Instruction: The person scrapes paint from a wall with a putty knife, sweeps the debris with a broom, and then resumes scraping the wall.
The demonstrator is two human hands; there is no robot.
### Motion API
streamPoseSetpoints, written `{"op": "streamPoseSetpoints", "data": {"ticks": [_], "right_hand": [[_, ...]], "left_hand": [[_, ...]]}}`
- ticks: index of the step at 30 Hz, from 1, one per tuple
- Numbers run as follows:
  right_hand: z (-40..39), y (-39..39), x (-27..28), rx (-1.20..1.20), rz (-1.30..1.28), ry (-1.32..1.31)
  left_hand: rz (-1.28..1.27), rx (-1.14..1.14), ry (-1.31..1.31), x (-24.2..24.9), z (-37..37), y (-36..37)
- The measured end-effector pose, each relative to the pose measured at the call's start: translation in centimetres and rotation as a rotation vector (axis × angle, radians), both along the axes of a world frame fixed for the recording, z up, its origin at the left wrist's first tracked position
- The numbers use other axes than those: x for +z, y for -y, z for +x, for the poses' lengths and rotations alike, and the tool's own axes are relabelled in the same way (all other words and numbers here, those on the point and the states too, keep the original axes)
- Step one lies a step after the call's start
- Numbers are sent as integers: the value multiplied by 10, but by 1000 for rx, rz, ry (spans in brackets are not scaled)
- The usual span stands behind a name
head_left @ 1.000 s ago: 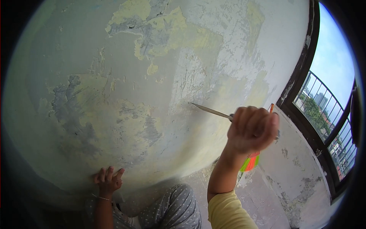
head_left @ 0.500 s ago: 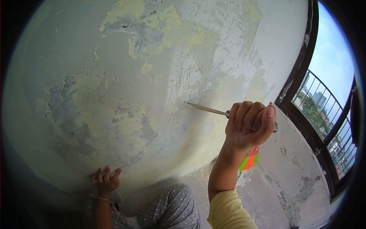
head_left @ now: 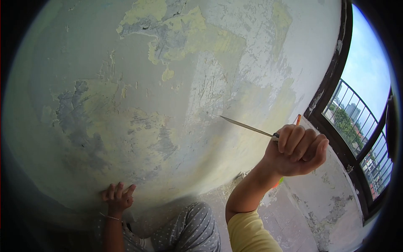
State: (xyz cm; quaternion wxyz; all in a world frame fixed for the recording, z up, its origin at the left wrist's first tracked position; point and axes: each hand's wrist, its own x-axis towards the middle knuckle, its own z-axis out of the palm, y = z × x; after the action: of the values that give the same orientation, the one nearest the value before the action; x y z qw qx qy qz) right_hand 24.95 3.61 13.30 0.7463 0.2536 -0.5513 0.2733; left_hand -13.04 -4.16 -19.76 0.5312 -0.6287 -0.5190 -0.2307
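My right hand [head_left: 301,149] is wrapped round the handle of a scraper [head_left: 248,127], most of the handle hidden in the fist. Its thin metal blade, seen nearly edge-on, points left, with the tip right by the scratched pale patch of the wall [head_left: 168,96]. Low on the left, my left hand [head_left: 117,197] rests its spread fingertips against the same wall and holds nothing. Flaking yellowish paint and grey bare spots cover much of the surface between the hands.
A dark-framed window [head_left: 327,98] with railings outside stands on the right. Behind my right forearm, green and orange bristles [head_left: 280,182] peek out above the dusty floor [head_left: 294,218]. A bent knee in dotted grey trousers [head_left: 197,222] is close to the wall.
My right hand has moved right and a little down with the scraper, drawing its tip rightward. It now hides most of the coloured bristles. My left hand has stayed in place.
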Motion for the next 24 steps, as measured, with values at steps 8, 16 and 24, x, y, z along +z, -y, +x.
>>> {"op": "streamPoseSetpoints", "data": {"ticks": [8, 16, 24], "right_hand": [[-15, -18, -8, -250, -115, 156], [-16, -26, -11, -325, -82, 52], [10, -12, -9, 88, 80, -105]], "left_hand": [[-7, 0, -2, -1, 1, 1], [-19, -10, 9, 0, 0, 3], [-10, 8, 6, -2, 0, 1]]}}
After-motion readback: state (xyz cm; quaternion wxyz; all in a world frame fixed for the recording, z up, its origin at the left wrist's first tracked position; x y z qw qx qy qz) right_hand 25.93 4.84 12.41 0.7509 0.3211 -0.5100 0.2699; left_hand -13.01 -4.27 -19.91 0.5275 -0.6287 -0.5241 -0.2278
